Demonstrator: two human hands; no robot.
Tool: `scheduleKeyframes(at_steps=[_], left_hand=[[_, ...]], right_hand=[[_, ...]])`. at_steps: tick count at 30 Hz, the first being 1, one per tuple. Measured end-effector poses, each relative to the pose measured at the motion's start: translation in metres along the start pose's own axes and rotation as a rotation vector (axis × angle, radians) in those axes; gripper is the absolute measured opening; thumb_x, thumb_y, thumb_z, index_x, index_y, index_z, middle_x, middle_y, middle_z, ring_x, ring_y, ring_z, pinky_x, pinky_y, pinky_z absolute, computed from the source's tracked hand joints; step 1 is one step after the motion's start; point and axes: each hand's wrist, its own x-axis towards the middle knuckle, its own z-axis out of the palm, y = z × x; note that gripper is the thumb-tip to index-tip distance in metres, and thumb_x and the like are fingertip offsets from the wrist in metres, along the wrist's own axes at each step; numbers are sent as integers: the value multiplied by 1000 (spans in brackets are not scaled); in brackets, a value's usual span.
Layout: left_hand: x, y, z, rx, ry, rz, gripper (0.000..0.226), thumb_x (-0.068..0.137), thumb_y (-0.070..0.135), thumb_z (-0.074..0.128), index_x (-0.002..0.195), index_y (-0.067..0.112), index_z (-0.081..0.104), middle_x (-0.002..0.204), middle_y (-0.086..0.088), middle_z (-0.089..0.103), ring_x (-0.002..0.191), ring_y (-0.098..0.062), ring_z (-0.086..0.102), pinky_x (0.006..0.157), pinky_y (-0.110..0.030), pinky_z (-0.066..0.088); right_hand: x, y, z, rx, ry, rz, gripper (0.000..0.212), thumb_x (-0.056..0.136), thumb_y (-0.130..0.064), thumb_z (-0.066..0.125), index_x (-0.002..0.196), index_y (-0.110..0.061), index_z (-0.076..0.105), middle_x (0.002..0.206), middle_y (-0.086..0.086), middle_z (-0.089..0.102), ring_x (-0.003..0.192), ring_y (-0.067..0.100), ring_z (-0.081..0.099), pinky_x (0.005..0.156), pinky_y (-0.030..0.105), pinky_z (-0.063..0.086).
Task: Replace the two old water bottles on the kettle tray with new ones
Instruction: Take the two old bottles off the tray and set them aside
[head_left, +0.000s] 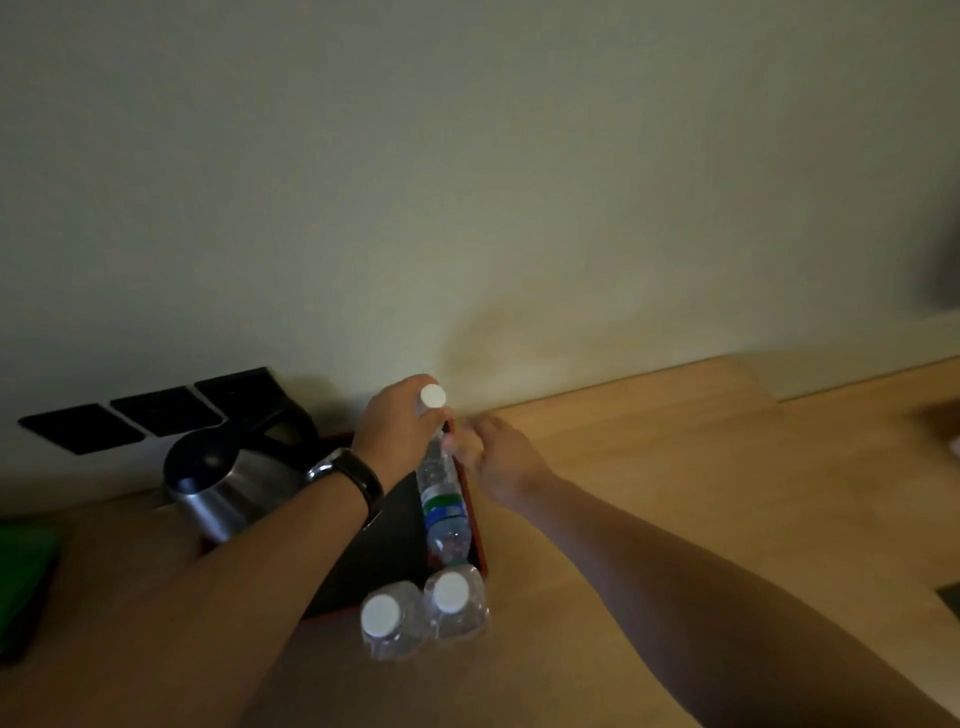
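My left hand (397, 426), with a watch on its wrist, grips the neck of a clear water bottle (441, 499) with a white cap and a green and blue label. The bottle stands on the right side of the dark, red-rimmed tray (480, 545). My right hand (493, 460) hovers just right of that bottle near the tray's far right corner, fingers loosely spread and blurred, holding nothing. Two more capped bottles (387, 621) (454, 603) stand side by side on the wooden desk at the tray's near edge. A steel kettle (228, 486) sits on the tray's left.
The wooden desk (675, 493) runs right along a pale wall. Black wall sockets (156, 415) sit behind the kettle. A green object (23, 571) lies at the far left edge. Something dark (950, 595) shows at the right edge.
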Motion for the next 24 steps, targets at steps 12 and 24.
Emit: scheduleKeyframes(at_steps=[12, 24], left_hand=[[-24, -35, -7, -129, -1, -97, 10, 88, 19, 67, 88, 27, 61, 85, 9, 66, 79, 5, 61, 65, -16, 47], [-23, -43, -12, -152, 22, -107, 10, 90, 22, 66, 96, 28, 61, 87, 14, 63, 82, 6, 58, 64, -13, 43]], right_hand=[[-10, 39, 87, -489, -297, -197, 95, 66, -59, 77, 141, -33, 26, 147, 12, 23, 126, 33, 32, 95, 49, 43], [-1, 6, 90, -389, -324, 116, 107, 74, -26, 82, 150, -32, 7, 155, 15, 10, 129, 41, 31, 100, 51, 43]])
